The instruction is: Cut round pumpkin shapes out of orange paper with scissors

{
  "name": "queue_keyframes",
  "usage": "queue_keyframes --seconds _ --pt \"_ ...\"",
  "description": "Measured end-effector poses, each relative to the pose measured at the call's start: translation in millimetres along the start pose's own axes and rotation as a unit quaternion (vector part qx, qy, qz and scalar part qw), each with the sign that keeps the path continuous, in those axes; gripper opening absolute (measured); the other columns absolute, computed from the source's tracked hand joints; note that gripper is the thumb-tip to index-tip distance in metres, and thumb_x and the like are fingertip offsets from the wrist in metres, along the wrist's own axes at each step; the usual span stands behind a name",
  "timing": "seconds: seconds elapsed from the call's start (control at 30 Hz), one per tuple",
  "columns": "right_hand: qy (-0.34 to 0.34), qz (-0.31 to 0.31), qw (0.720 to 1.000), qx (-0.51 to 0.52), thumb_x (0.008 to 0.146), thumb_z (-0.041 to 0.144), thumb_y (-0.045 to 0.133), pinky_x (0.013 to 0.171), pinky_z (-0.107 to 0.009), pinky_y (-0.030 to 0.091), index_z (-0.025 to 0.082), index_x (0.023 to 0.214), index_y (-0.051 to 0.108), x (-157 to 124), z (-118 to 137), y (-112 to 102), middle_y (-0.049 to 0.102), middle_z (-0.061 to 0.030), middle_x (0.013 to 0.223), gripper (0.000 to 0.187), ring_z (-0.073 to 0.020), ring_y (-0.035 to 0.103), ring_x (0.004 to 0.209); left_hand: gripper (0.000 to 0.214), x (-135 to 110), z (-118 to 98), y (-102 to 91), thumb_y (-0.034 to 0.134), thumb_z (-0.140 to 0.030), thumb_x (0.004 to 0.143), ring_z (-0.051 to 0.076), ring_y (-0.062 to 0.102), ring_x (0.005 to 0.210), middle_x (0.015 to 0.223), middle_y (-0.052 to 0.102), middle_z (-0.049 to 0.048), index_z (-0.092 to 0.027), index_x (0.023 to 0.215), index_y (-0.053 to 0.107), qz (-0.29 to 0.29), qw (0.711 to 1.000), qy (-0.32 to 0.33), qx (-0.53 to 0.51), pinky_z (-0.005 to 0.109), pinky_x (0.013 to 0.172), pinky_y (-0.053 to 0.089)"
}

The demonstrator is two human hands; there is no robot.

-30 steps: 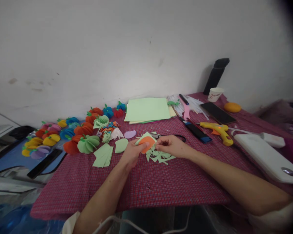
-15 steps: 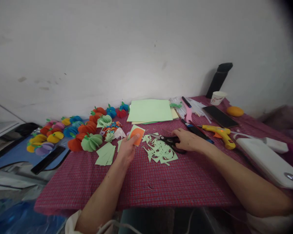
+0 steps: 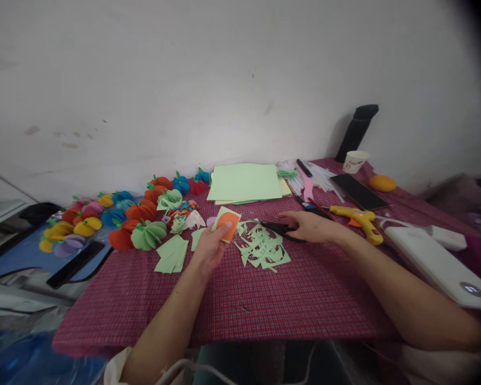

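Observation:
My left hand (image 3: 210, 245) pinches pale green paper (image 3: 221, 213) together with a rounded orange paper piece (image 3: 231, 219) on top, thumb pressed over both. In my right hand (image 3: 315, 226) are black-handled scissors (image 3: 278, 229), their blades pointing left towards the held paper but apart from it. Fingers partly hide the handles. Below the scissors lies a heap of curly pale green paper scraps (image 3: 264, 248). Several cut green paper pieces (image 3: 171, 255) are fanned out left of my left hand.
Colourful paper pumpkins (image 3: 148, 235) crowd the left side, with small paper bits (image 3: 180, 216) beside them. Green sheets (image 3: 244, 182) lie at the back. On the right are a yellow glue gun (image 3: 361, 219), a dark phone (image 3: 358, 191), a paper cup (image 3: 355, 161) and a white power bank (image 3: 436, 262).
My right hand has closed around the scissors and tilted them, lifting the handles slightly off the cloth. My left hand still holds the paper, moved slightly. The view has shifted a little.

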State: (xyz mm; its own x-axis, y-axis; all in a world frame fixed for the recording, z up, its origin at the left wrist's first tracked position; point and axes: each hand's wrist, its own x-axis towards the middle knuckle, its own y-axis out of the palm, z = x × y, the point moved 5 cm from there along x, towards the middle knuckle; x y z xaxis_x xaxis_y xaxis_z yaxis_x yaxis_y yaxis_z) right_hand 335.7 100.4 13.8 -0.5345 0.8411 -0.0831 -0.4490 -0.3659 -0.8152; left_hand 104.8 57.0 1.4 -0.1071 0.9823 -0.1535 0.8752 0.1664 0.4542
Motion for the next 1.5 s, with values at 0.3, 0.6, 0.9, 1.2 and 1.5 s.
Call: queue_keyframes --seconds 0.3,0.6,0.9,1.2,1.5 --pt "-0.032 -0.071 0.861 0.502 0.062 0.028 0.066 0.056 -0.026 0.045 0.020 0.104 0.042 0.2 38.8 15.2 0.060 -0.0015 0.076 0.049 -0.0121 0.057 0.061 0.022 -9.2 13.4 15.1 0.068 -0.023 0.061 0.012 0.058 0.058 0.070 0.064 0.0029 -0.011 0.079 0.061 0.069 0.997 -0.035 0.024 0.025 0.057 0.046" --pt "-0.036 -0.135 0.858 0.495 0.059 0.019 0.066 0.044 -0.020 0.039 0.019 0.094 0.043 -0.4 51.7 24.1 0.054 0.0045 0.064 0.042 -0.0074 0.050 0.049 0.027 -16.3 25.9 22.6 0.069 -0.024 0.060 0.013 0.057 0.059 0.072 0.064 0.0052 -0.011 0.082 0.063 0.092 0.993 -0.059 0.051 0.026 0.056 0.046" --pt "-0.046 -0.134 0.875 0.463 0.058 0.013 0.062 0.043 -0.018 0.038 0.018 0.094 0.042 0.6 51.5 28.8 0.051 0.0044 0.066 0.042 -0.0070 0.048 0.051 0.028 -19.5 28.0 26.1 0.070 -0.024 0.058 0.015 0.059 0.063 0.076 0.066 0.0057 -0.012 0.082 0.064 0.107 0.991 -0.061 0.058 0.031 0.063 0.048" --pt "-0.084 -0.130 0.878 0.453 0.059 0.011 0.060 0.045 -0.019 0.037 0.019 0.099 0.041 1.8 49.1 31.4 0.054 0.0042 0.066 0.045 -0.0071 0.048 0.052 0.029 -18.3 27.9 25.3 0.069 -0.026 0.060 0.016 0.059 0.059 0.072 0.065 0.0064 -0.011 0.084 0.063 0.123 0.988 -0.047 0.083 0.030 0.057 0.047" --pt "-0.058 -0.111 0.878 0.461 0.061 0.015 0.060 0.045 -0.020 0.038 0.019 0.099 0.041 0.4 50.6 31.6 0.053 0.0042 0.066 0.044 -0.0083 0.049 0.051 0.028 -17.8 26.2 26.1 0.069 -0.025 0.058 0.014 0.058 0.057 0.070 0.065 0.0055 -0.011 0.081 0.063 0.113 0.989 -0.032 0.085 0.028 0.058 0.046"
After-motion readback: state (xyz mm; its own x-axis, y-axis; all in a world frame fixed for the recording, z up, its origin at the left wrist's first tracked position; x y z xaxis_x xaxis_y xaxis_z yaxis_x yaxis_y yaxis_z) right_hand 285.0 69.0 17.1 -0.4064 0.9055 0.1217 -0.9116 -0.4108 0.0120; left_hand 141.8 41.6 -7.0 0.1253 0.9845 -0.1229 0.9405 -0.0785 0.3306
